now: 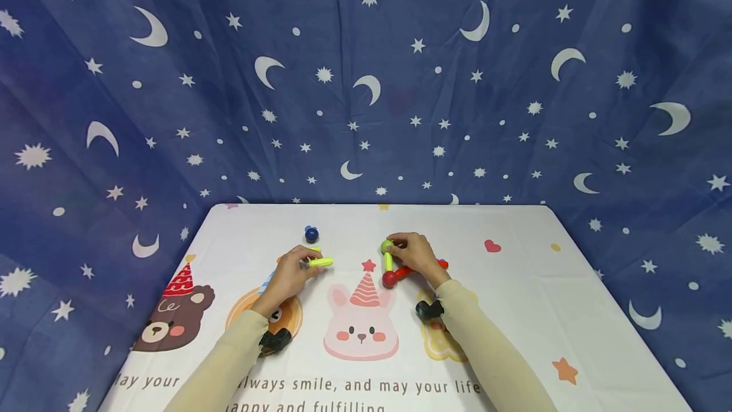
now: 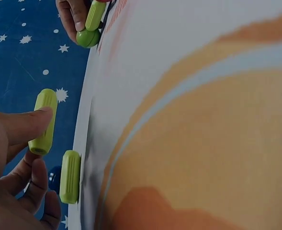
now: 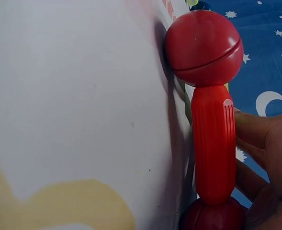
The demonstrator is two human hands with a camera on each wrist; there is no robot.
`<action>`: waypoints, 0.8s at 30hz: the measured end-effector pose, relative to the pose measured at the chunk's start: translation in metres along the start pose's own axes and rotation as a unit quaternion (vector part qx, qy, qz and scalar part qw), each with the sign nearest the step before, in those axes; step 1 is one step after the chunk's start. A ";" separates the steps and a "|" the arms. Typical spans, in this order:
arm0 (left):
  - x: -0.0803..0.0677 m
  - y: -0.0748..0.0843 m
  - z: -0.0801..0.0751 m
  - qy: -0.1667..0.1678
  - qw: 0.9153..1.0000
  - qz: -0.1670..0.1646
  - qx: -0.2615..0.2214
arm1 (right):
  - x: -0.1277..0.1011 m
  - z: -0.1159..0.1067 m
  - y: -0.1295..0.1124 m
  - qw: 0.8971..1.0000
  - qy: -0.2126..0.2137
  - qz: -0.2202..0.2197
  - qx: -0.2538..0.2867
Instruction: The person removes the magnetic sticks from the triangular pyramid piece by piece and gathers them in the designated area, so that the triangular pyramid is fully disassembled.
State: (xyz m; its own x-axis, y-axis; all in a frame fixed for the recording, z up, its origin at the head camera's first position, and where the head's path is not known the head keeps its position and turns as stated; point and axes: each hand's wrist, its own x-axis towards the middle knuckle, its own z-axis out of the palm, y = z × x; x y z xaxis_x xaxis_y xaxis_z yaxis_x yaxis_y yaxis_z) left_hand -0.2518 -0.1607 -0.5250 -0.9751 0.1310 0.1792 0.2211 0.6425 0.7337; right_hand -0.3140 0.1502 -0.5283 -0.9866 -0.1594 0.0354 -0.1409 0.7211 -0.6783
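Observation:
My left hand point(image 1: 307, 264) pinches a short yellow-green stick point(image 1: 321, 262) just above the table; the thumb point(image 2: 31, 122) presses on this stick point(image 2: 42, 121). A second green stick point(image 2: 70, 176) lies on the cloth beside it. My right hand point(image 1: 403, 249) holds a stick-and-ball figure: a green ball point(image 1: 387, 246), a green stick point(image 1: 389, 262), a red ball point(image 1: 390, 280) and a red stick point(image 3: 213, 143). Its fingers point(image 3: 263, 143) curl alongside the red stick, which joins two red balls point(image 3: 204, 45). A dark blue ball point(image 1: 311, 234) sits farther back.
A white tablecloth point(image 1: 515, 310) printed with cartoon animals, hearts and writing covers the table. A blue star-and-moon curtain point(image 1: 366, 81) hangs behind and to both sides. Black wrist cameras point(image 1: 429, 310) sit on both sleeved forearms.

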 end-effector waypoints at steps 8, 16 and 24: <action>0.003 -0.005 -0.007 -0.001 1.000 -0.014 0.016 | 0.000 -0.001 0.000 1.000 0.001 -0.010 -0.002; 0.008 -0.015 -0.012 0.001 0.999 -0.028 0.045 | 0.000 -0.001 -0.001 1.000 0.000 -0.006 -0.002; 0.014 -0.020 -0.012 0.003 0.998 -0.030 0.061 | -0.001 -0.001 -0.001 1.000 -0.002 0.007 0.002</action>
State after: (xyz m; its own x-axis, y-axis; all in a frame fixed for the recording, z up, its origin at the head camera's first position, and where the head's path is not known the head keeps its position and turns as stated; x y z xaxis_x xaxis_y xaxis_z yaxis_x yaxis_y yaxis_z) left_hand -0.2700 -0.1806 -0.5293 -0.9862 0.0847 0.1422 0.1581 0.7358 0.6585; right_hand -0.3134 0.1508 -0.5270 -0.9880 -0.1524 0.0228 -0.1269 0.7202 -0.6821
